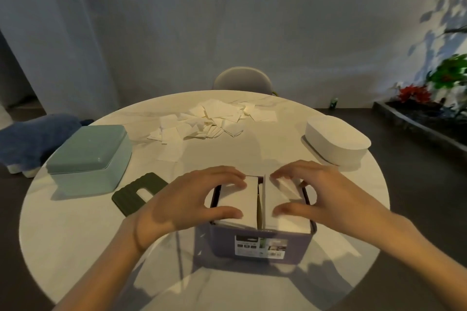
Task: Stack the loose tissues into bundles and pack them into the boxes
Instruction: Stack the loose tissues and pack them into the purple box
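Nearest you, a purple box [261,242] stands on the round pale worktop [75,247], its front label facing you. 2 white tissue bundles sit in it side by side, with a thin upright divider [263,201] between them. Your left hand [187,199] grips the left bundle [235,199]: the thumb presses its near edge and the curled fingers [227,174] hook over its far edge. Your right hand [321,194] holds the right bundle [285,199] the same way, thumb on the near side and fingers [290,171] curled over the far side. Both bundles rise a little above the box rim.

Just left of your left hand, a dark green ridged lid [137,193] with a slot lies flat on the worktop. Beyond it, at the left edge, sits a mint green box [91,159] with its lid on. Across the worktop on the right stands a white oval box [337,140], closed.

Farther back, near the middle of the far side, the loose tissues [212,120] lie scattered in a flat heap, several overlapping, well apart from the purple box.

Behind the worktop a grey chair back [242,79] shows. A blue plush toy [32,139] lies on the floor at the left, and plants [444,78] stand at the right.
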Demonstrator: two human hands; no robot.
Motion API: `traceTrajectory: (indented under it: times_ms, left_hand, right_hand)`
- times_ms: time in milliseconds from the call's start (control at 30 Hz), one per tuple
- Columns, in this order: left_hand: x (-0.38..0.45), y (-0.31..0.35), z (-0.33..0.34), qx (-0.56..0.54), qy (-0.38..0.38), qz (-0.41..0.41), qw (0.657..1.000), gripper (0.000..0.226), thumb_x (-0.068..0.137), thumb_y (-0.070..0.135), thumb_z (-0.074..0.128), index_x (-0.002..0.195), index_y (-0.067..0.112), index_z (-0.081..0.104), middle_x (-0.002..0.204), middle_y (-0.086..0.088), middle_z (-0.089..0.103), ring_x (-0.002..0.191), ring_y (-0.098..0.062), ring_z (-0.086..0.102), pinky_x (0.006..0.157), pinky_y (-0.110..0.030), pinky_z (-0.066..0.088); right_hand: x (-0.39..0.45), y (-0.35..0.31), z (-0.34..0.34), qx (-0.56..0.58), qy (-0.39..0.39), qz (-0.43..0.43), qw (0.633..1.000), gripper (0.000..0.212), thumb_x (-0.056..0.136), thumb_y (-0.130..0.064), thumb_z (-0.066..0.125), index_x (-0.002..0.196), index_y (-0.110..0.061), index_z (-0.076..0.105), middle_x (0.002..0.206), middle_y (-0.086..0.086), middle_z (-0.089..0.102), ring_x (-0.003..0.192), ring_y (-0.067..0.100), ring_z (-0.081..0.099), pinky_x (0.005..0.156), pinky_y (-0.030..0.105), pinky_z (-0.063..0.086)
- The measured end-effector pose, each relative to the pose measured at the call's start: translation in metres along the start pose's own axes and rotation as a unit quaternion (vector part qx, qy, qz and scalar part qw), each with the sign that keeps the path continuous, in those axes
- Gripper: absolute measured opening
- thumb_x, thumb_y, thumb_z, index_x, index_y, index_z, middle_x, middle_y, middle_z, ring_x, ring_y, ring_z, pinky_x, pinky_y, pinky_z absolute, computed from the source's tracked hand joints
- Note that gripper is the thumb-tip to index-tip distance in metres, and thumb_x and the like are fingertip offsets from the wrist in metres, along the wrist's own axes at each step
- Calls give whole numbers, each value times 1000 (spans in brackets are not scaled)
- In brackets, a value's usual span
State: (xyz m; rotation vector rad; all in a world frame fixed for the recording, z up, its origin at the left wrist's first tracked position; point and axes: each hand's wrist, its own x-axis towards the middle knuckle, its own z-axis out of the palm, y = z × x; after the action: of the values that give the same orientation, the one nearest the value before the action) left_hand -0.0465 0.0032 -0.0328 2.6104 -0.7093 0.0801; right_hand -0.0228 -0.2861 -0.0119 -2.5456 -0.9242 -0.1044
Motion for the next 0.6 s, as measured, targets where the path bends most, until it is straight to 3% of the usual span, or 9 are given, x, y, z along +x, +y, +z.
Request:
traceTrajectory:
  times_ms: [100,233,300,367,467,600]
  left_hand:
    - [-2,5,2,24,8,-13,1000,62,85,75,55,140,48,52,149,36,40,128,19,35,98,0,29]
    - [-6,13,7,41,34,-27,998,61,88,73,51,142,46,51,152,33,40,136,8,41,103,-10,35]
    - [-8,15,7,59,46,-34,997,62,89,73,49,144,45,49,154,31,37,142,7,35,105,-10,29]
    - [-8,15,7,70,35,-26,997,68,87,74,48,148,43,46,157,29,33,146,11,22,107,-7,19]
    - [-7,12,4,50,4,-16,999,79,80,81,44,149,43,44,159,29,32,132,24,13,98,7,12]
    - [-7,11,5,70,15,-26,997,80,78,83,41,148,44,46,155,28,37,138,10,31,95,3,21]
  right_hand:
    - [-4,0,2,-9,-17,-18,1000,71,72,-82,59,132,-44,58,134,-35,51,122,-6,48,100,14,45]
    - [1,2,0,-34,-44,-36,998,71,79,-78,56,140,-41,55,143,-29,49,130,-4,45,107,16,41]
    - [3,6,-1,-38,-65,-48,996,68,82,-78,55,140,-42,54,142,-28,49,129,-3,46,107,20,44]
    - [5,9,0,-33,-78,-52,995,67,83,-77,54,140,-43,54,143,-28,49,131,-2,46,108,20,44]
    - [7,15,2,-23,-76,-56,995,66,83,-78,53,140,-44,54,144,-28,49,131,-3,45,109,19,43]
    - [12,23,4,1,-77,-58,995,61,84,-73,60,139,-47,54,145,-31,48,131,-7,44,106,12,41]
